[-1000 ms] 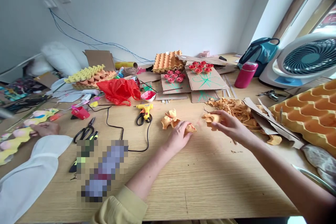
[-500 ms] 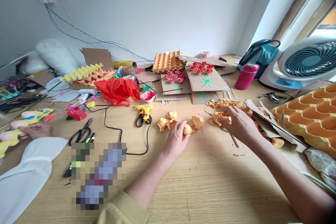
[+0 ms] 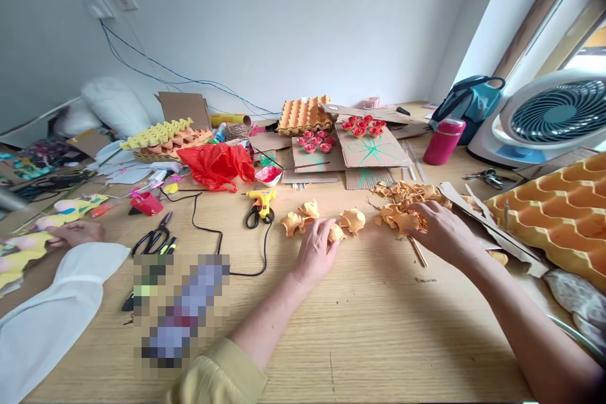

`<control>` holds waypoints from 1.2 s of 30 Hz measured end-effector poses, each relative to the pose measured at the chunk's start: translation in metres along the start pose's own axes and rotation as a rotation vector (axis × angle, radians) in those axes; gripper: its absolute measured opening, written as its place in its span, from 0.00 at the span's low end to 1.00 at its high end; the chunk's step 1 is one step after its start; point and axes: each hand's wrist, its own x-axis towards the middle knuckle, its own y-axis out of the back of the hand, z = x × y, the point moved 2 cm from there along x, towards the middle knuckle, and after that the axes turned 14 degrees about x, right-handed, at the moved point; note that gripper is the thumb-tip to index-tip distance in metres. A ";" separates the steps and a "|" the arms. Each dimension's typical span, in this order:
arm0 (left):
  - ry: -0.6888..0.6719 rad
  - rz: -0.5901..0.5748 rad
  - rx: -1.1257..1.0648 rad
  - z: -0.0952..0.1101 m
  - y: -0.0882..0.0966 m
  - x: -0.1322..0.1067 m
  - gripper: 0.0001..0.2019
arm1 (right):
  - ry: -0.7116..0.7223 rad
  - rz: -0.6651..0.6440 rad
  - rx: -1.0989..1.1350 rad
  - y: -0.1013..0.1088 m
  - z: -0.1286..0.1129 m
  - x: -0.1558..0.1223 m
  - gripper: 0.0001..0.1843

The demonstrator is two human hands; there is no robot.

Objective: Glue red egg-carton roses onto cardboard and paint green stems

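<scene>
My left hand (image 3: 315, 252) is curled round one side of an egg-carton cup (image 3: 336, 233) that rests on the wooden table. Close by lie more cut cups of the same orange pulp, one egg-carton cup (image 3: 353, 219) to the right and several behind my fingers. My right hand (image 3: 440, 230) reaches over a heap of torn carton scraps (image 3: 402, 192), thumb and fingers around a loose egg-carton piece (image 3: 406, 222) at the heap's front. Its fingertips are partly hidden. Thin wooden sticks (image 3: 418, 252) poke out below that piece.
A yellow glue gun (image 3: 259, 199) with a black cord, scissors (image 3: 154, 237) and a red plastic bag (image 3: 215, 166) lie leftward. Cardboard with red carton flowers (image 3: 363, 126) stands behind. Right are a large egg tray (image 3: 563, 214), pink bottle (image 3: 444, 142) and fan (image 3: 558, 113). A co-worker's hand (image 3: 78, 233) is at far left.
My right hand has shifted slightly right and toward me, and the carton piece at its fingers has moved with it. My left hand stays at the same cup. The view has turned slightly.
</scene>
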 end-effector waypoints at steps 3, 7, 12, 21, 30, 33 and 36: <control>-0.013 0.014 0.040 0.001 0.003 0.000 0.22 | -0.015 -0.020 0.067 -0.006 -0.005 0.001 0.21; -0.018 0.023 0.062 0.002 0.008 -0.001 0.21 | -0.056 0.029 0.219 0.002 -0.007 0.003 0.21; -0.014 0.046 0.029 -0.001 0.010 0.000 0.19 | -0.208 0.107 0.455 0.043 0.006 -0.001 0.23; -0.038 0.074 0.024 0.000 0.015 0.002 0.18 | -0.022 0.185 0.459 0.029 -0.057 0.015 0.21; -0.042 0.081 0.019 0.000 0.013 0.001 0.18 | 0.020 -0.040 0.363 -0.052 -0.093 0.098 0.18; -0.044 0.070 0.023 0.001 0.012 -0.001 0.19 | -0.031 -0.099 0.340 -0.061 -0.096 0.116 0.18; -0.049 0.058 0.031 0.001 0.010 -0.002 0.19 | -0.062 -0.190 0.322 -0.055 -0.091 0.118 0.16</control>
